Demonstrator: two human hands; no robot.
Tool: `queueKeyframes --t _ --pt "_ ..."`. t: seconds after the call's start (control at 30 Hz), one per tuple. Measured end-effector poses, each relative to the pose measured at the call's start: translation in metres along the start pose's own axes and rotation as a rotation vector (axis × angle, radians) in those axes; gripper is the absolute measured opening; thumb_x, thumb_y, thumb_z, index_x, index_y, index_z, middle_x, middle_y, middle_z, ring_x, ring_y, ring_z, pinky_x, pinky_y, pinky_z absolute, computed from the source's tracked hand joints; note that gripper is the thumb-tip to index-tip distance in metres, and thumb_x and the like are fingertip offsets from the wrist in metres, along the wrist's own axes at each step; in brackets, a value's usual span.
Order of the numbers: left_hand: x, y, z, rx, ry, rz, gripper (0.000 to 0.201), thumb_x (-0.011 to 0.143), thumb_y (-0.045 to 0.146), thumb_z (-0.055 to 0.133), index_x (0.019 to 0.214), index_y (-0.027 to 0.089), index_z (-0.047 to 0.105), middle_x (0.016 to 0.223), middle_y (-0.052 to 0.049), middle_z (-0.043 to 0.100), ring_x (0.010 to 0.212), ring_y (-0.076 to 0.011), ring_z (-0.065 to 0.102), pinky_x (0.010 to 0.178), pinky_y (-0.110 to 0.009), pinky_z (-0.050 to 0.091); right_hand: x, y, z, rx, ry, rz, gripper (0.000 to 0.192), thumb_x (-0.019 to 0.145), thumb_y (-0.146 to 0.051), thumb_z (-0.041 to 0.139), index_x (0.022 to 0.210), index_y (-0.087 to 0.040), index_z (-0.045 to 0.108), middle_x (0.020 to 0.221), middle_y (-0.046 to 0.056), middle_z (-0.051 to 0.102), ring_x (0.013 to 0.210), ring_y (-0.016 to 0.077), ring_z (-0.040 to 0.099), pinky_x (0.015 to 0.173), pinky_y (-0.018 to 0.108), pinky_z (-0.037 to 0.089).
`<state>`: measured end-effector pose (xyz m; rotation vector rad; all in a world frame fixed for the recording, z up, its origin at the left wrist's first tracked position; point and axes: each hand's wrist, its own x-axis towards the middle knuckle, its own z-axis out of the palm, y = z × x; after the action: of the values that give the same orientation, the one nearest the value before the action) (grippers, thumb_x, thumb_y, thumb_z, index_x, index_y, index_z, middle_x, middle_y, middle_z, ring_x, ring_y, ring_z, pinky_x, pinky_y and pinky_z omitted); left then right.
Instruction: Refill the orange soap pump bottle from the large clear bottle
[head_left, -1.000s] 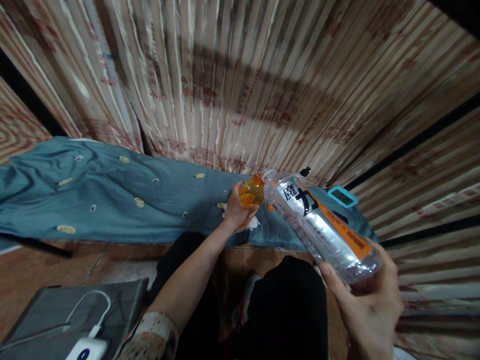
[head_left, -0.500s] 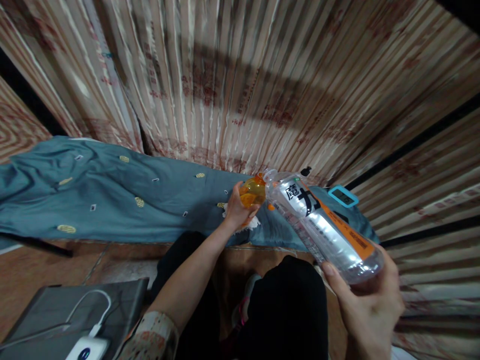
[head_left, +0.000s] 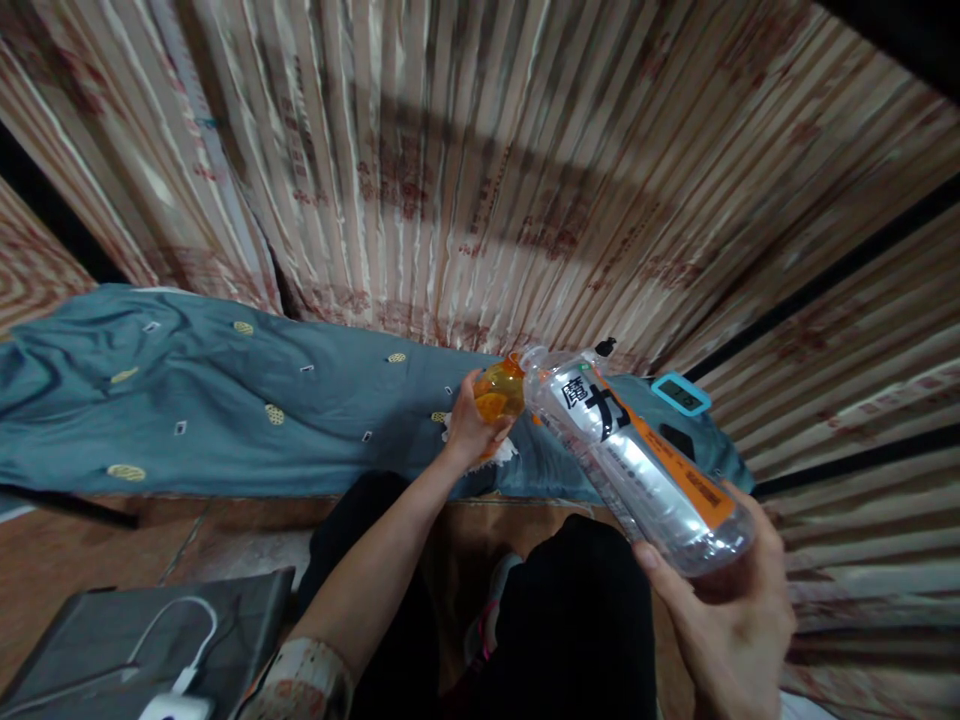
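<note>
My left hand (head_left: pixel 471 428) is wrapped round a small bottle of orange liquid (head_left: pixel 499 388) above the cloth-covered surface. In my right hand (head_left: pixel 739 610) is the base of a large clear plastic bottle (head_left: pixel 630 450) with a silver and orange label. This bottle is tilted, its mouth down and to the left, against or very close to the orange bottle's top. Whether liquid passes between them I cannot make out. Crumpled white tissue (head_left: pixel 501 454) lies beneath my left hand.
A blue-grey patterned cloth (head_left: pixel 225 400) covers the long surface. On its right are a blue-framed digital timer (head_left: pixel 680 394) and a dark flat object (head_left: pixel 678 440). Pleated curtains (head_left: pixel 450 180) hang behind. A white power bank (head_left: pixel 177 708) with a cable rests on a grey seat (head_left: pixel 97 640).
The large bottle, held in my right hand, has shifted slightly left in view. My left hand keeps its grip on the orange bottle. The whole scene has shifted a little with the camera.
</note>
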<state>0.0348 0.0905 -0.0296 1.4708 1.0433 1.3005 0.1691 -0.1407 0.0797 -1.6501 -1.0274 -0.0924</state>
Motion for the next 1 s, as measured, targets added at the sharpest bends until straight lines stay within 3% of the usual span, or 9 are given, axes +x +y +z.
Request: queueKeyframes --t 0.27,0.57,0.83,1.0 --pt "-0.001 -0.004 0.000 0.014 -0.010 0.024 0.090 0.061 0.028 0.089 0.139 0.026 0.044 0.134 -0.013 0.064 0.127 -0.0318 0.061 0.113 -0.054 0.045 -0.007 0.003 -0.002 -0.058 0.018 0.008 0.095 0.063 -0.053 0.087 0.145 -0.020 0.052 0.132 0.012 0.062 0.111 0.0276 0.064 0.086 0.038 0.057" --pt "-0.004 0.000 0.001 0.047 0.001 0.016 0.090 0.059 0.026 0.090 0.136 0.021 0.043 0.133 -0.014 0.065 0.123 -0.0326 0.065 0.110 -0.054 0.049 -0.019 0.014 -0.002 -0.106 -0.002 -0.049 0.099 0.068 -0.048 0.086 0.153 -0.019 0.043 0.131 0.014 0.060 0.105 0.0287 0.065 0.084 0.039 0.057" --pt "-0.005 0.004 0.005 0.095 0.024 -0.022 0.091 0.057 0.023 0.091 0.135 0.023 0.043 0.134 -0.014 0.064 0.125 -0.0343 0.064 0.106 -0.052 0.052 -0.025 0.014 -0.003 -0.102 0.027 0.015 0.102 0.065 -0.047 0.088 0.153 -0.021 0.043 0.133 0.016 0.060 0.106 0.0309 0.064 0.087 0.044 0.056" --pt "-0.006 0.007 0.004 0.078 0.019 -0.023 0.090 0.059 0.024 0.090 0.136 0.023 0.044 0.133 -0.014 0.064 0.123 -0.0336 0.065 0.104 -0.050 0.054 -0.026 0.013 -0.001 -0.089 0.063 0.031 0.108 0.065 -0.045 0.089 0.156 -0.020 0.039 0.136 0.017 0.058 0.106 0.0307 0.064 0.080 0.041 0.058"
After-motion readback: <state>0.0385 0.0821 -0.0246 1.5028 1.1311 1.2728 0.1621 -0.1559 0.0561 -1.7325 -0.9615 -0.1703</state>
